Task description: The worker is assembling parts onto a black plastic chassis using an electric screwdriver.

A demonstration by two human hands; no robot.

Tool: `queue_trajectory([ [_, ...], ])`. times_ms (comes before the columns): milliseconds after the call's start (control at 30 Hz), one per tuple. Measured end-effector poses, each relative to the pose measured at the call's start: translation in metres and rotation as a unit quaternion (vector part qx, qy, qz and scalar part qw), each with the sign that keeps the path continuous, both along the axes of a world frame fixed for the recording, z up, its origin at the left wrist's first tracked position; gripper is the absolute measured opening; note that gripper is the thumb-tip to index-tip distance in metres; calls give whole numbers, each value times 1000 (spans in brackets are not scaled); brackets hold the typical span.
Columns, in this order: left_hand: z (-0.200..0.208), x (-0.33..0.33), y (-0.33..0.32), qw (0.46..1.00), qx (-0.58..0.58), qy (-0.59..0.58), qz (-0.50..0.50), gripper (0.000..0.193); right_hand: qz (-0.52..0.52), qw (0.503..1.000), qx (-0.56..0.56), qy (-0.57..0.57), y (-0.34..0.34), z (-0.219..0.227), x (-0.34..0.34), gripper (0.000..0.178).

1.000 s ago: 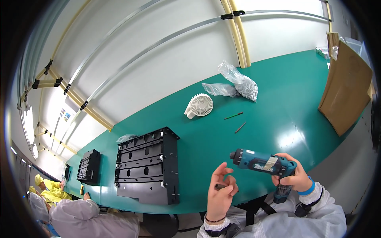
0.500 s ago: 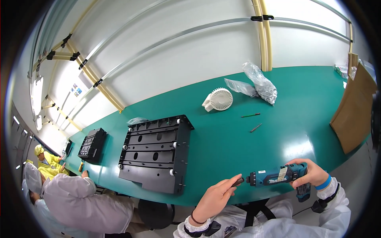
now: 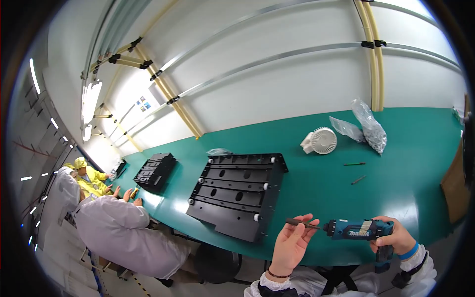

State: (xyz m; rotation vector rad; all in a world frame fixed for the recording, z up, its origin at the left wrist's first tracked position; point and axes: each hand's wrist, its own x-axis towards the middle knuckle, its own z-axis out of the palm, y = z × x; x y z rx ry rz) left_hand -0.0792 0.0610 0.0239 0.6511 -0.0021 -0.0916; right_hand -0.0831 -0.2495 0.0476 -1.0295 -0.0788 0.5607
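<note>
In my right hand (image 3: 400, 239) is a teal and black cordless screwdriver (image 3: 349, 229), gripped by its handle, with its nose toward the left. A dark driver bit (image 3: 296, 222), thick at its left end and thin toward the right, is between the fingers of my left hand (image 3: 291, 247). Its thin end is close to the screwdriver's chuck; whether it sits inside I cannot tell. To the left of my hands lies a black panel assembly (image 3: 232, 198) with ribs, holes and white rollers along two sides.
Beyond my hands are a thin green stick (image 3: 355, 164), a small metal bit (image 3: 358, 179), a white handheld fan (image 3: 322, 140) and a plastic bag of small parts (image 3: 374, 134). Brown cardboard (image 3: 454, 185) stands at right. Leftward are another black assembly (image 3: 154, 172) and co-workers (image 3: 111, 230).
My view has swung left, so the table things appear further right. My left fingers have opened out around the driver bit, whose thin shaft now shows near the chuck.
</note>
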Motion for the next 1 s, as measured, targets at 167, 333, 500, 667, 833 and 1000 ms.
queue_trajectory([
  [167, 6, -11, 6, 998, 41, -28, 27, 17, 20, 1000, 9, -5, 5, -8, 9, 57],
  [333, 9, -22, 30, 972, 234, -12, 8, 14, 29, 999, 2, -17, 7, -5, 15, 57],
  [500, 19, -45, 52, 903, 420, -51, -76, 22, 122, 980, -131, -88, -25, -38, 48, 73],
  [667, 38, -69, 57, 702, 693, -130, -94, 21, 191, 963, -157, -103, -1, -13, 61, 52],
  [833, 15, -87, 58, 622, 748, -232, -19, 28, 283, 958, -49, 17, 15, -14, 73, 45],
  [1000, 20, -87, 44, 568, 769, -287, 62, 27, 282, 955, -96, -7, 19, -23, 76, 43],
])
